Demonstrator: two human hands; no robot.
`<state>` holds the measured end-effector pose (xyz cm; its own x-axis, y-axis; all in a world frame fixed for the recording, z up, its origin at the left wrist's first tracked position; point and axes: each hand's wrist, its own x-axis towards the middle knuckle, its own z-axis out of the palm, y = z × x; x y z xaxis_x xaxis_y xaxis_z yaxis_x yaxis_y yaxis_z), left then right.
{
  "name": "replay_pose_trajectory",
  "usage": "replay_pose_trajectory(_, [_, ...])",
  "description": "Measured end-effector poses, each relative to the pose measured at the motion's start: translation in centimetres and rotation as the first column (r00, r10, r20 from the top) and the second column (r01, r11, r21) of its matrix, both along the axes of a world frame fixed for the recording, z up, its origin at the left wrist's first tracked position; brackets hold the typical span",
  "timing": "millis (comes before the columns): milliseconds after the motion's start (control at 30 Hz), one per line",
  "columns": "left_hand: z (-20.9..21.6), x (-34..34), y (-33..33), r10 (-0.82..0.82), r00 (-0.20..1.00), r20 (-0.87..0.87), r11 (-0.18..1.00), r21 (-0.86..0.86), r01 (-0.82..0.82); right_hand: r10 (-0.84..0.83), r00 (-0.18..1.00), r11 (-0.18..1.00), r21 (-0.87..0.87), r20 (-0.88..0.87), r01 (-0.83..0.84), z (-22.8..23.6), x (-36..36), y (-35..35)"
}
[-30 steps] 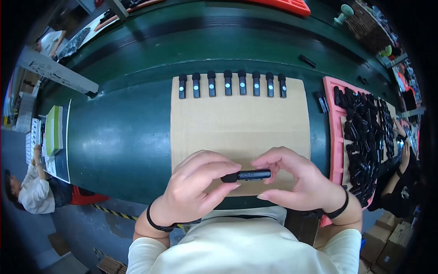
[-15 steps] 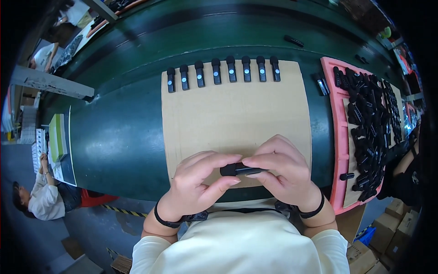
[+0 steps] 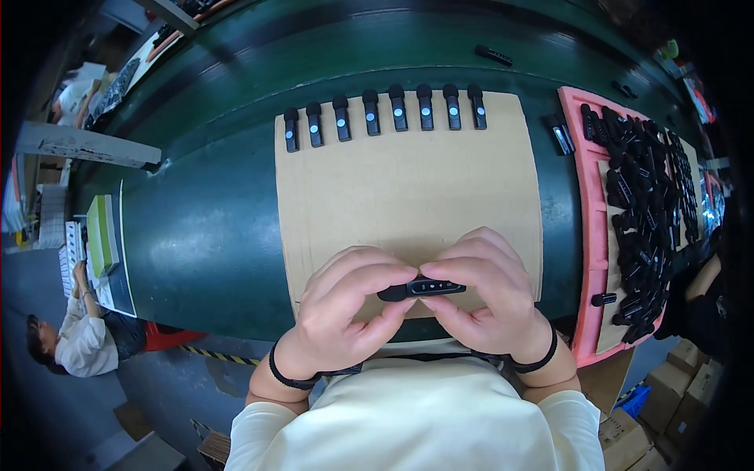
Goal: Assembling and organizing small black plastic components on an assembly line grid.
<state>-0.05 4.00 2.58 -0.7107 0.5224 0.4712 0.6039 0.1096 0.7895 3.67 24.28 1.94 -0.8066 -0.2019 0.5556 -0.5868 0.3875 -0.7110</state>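
Note:
A small black microphone [image 3: 437, 287] with a rounded foam tip lies sideways between my hands, above the near edge of a cardboard sheet [image 3: 408, 188]. Thumb and fingers of my left hand [image 3: 345, 302] pinch it near the foam end, which points left. My right hand [image 3: 491, 294] grips its body from the other side, fingertips meeting those of the left. Its face with small marks and buttons is turned up. Along the sheet's far edge stands a row of several similar microphones [image 3: 398, 114], foam ends away from me, each with a pale round spot.
At right, a pink foam tray [image 3: 591, 228] holds a heap of black microphones [image 3: 640, 196]. Loose ones [image 3: 561, 135] lie between sheet and tray and farther back [image 3: 494, 55]. A metal post [image 3: 90, 145] and green box [image 3: 100, 235] are left, near a seated person [image 3: 86, 341].
The microphone has been rolled between my fingers, so its marked face now shows upward. Both hands keep their pinch. The view has shifted slightly.

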Motion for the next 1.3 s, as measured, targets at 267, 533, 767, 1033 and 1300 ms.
replay_pose_trajectory(267, [0.1,0.1,0.1,0.010,1.000,-0.016,1.000,-0.013,-0.010,-0.015,1.000,1.000,0.012,-0.004,0.015,0.1,0.1,0.0])
replay_pose_trajectory(533, [0.3,0.1,0.1,0.039,0.999,0.016,0.999,-0.013,-0.039,-0.001,1.000,1.000,-0.012,-0.002,0.001,-0.3,-0.1,-0.1])
replay_pose_trajectory(767, [0.1,-0.2,-0.1,0.000,1.000,0.017,0.999,-0.044,0.001,0.066,0.998,0.991,-0.116,0.005,-0.065,0.0,-0.1,0.1])
replay_pose_trajectory(1033, [-0.6,-0.4,0.5,-0.012,1.000,-0.027,0.998,-0.056,0.011,0.105,0.994,0.988,-0.109,-0.015,-0.106,0.3,-0.1,-0.4])
replay_pose_trajectory(1300, [0.0,0.0,0.1,0.014,0.990,-0.143,0.998,-0.063,-0.023,0.189,0.909,0.920,-0.391,0.371,-0.032,-0.1,0.2,0.3])
